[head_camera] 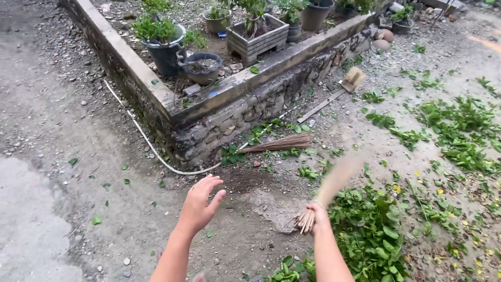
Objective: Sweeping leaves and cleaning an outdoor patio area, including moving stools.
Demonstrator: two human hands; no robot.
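Blurred twig broom [334, 183] in right hand [317, 213]; bristles indistinct.

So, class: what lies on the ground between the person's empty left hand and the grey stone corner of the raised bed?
Head view: bare dirt between left hand and stone corner, crossed by a white hose.

A broom [334, 183] of dry, stiff twigs is seen. The bed's wall [245, 112] is built of rough stone, capped with matt concrete. The ground [78, 136] is gritty gravel.
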